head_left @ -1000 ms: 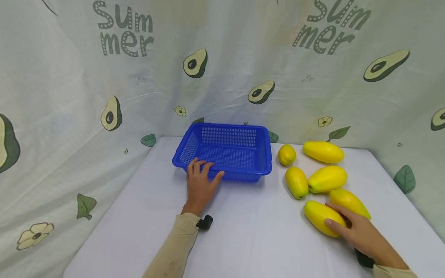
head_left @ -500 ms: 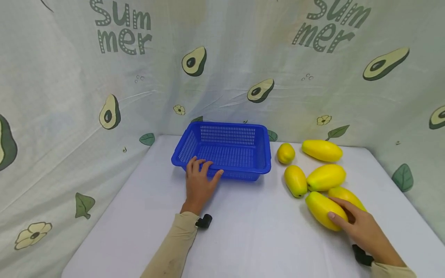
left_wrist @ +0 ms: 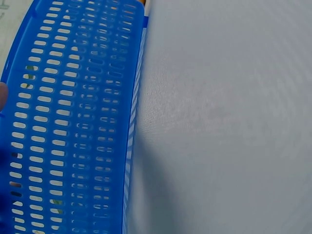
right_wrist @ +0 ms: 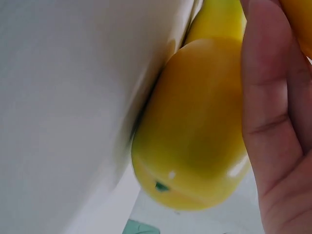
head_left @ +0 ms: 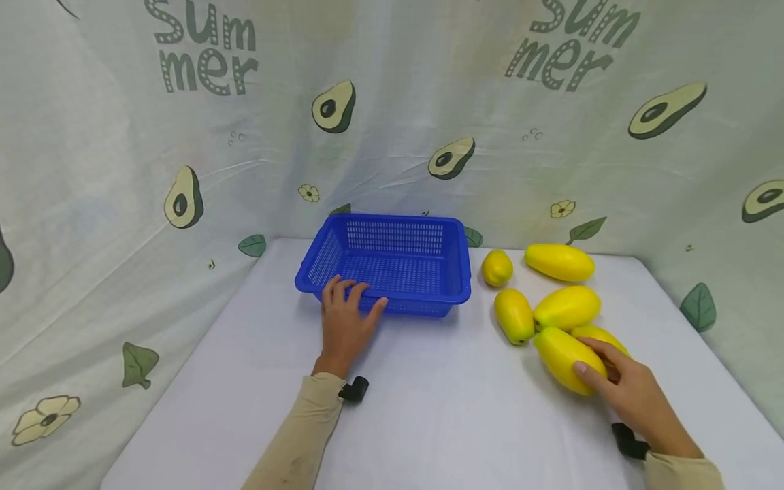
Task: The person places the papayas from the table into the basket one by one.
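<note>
My left hand [head_left: 344, 325] holds the near rim of a blue plastic basket [head_left: 422, 297], fingers over the rim and thumb at its outer front side. In the left wrist view the slotted basket wall [left_wrist: 73, 122] fills the left, with one fingertip [left_wrist: 2, 95] at the edge. My right hand [head_left: 631, 384] grips a yellow papaya [head_left: 566, 359] with a greenish tip, thumb on the near side, fingers over the far side. Another papaya [head_left: 600, 335] lies partly hidden behind it. The right wrist view shows a papaya [right_wrist: 195, 122] on the table beside my fingers [right_wrist: 265, 97].
More yellow papayas lie on the white table [head_left: 453, 408]: one at the back [head_left: 559, 263], a middle papaya [head_left: 567, 308] and a shorter yellow fruit [head_left: 514, 316]. A small lemon-like fruit [head_left: 497, 268] sits right of the basket. A printed curtain [head_left: 392, 102] hangs behind.
My right hand has moved the gripped papaya away from me, now overlapping the papaya behind it. The left hand keeps its place on the basket rim. The head view has shifted slightly.
</note>
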A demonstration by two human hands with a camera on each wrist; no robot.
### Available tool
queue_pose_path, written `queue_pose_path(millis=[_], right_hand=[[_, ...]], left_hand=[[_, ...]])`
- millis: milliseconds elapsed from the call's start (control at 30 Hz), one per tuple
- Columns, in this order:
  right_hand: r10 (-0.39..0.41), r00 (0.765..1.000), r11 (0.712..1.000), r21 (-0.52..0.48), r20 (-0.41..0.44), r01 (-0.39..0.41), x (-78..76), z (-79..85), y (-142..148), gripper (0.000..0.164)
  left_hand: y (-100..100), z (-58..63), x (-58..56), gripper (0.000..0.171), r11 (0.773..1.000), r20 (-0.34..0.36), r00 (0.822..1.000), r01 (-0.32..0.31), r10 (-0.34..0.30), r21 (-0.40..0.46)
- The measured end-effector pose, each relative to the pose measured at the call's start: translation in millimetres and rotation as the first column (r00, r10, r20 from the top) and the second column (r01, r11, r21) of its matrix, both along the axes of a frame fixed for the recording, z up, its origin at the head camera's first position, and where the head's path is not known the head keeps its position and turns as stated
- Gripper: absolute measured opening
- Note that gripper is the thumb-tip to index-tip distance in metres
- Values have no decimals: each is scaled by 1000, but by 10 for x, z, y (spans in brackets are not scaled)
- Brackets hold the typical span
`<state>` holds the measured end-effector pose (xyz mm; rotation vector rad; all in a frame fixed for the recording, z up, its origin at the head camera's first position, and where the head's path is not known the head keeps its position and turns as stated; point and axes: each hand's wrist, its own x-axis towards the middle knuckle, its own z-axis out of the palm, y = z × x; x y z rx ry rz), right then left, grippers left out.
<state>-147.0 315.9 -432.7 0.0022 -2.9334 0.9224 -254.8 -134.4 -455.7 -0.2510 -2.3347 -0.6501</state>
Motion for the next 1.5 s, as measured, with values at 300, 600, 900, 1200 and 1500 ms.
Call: queue_pose_path(millis=[300,600,900,1200,1500], right_hand=[[69,980,995,-52,-184,-80,-188,253,16,55],[73,981,992,-92,-180,-90,-298,349,-20,58],[57,981,980,-176,-185,-90,-372,375,-88,59],[4,988,944,-325,-157,-55,-463,402,-144,60],[22,986,891,-443,-164,-94,-581,507,-370,67]], left_hand=[[45,21,-43,51,1000,0,1000,-14,14,27],[46,21,-68,52,999,-3,1000,-10,11,33],[18,39,-73,51,1000,-8,1000,-15,15,16],[46,-20,-37,52,1000,-14,1000,-15,15,-1],[9,-2,16,52,999,5,1000,-30,30,-26]])
